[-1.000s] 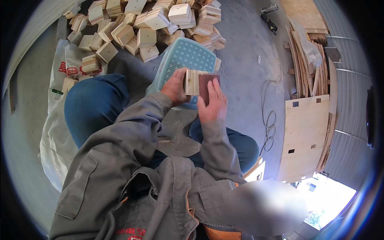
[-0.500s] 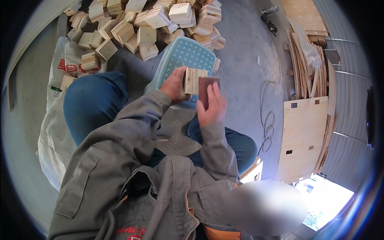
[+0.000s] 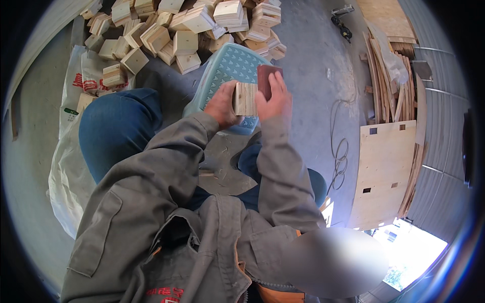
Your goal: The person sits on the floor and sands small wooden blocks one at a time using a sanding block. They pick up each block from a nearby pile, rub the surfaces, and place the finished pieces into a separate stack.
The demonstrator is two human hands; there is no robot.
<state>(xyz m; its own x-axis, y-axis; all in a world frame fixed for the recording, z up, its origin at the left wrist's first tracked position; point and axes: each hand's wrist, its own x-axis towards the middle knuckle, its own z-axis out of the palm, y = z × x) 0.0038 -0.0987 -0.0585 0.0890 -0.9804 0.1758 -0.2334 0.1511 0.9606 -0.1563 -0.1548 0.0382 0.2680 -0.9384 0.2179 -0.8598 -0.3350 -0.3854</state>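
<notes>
Over a light blue plastic stool (image 3: 227, 55), my left hand (image 3: 223, 105) grips a square plywood block (image 3: 246, 99) by its left side, with the layered edges facing up. My right hand (image 3: 276, 97) is closed on a reddish-brown sanding block (image 3: 268, 78), fingers lying over its face. That sanding block is at the plywood block's right side, its far end reaching past the block's far edge. Whether the two touch along their full length I cannot tell.
Beyond the stool lies a heap of plywood blocks (image 3: 187, 43). A white plastic sack (image 3: 65, 166) is on the left. Boards (image 3: 386, 171) lean along the right wall, a cable (image 3: 339, 156) lies on the floor, and a power tool (image 3: 341, 28) is farther off.
My right hand has slid the sanding block away from me and slightly right, along the plywood block's side. My left hand keeps its hold nearly in place.
</notes>
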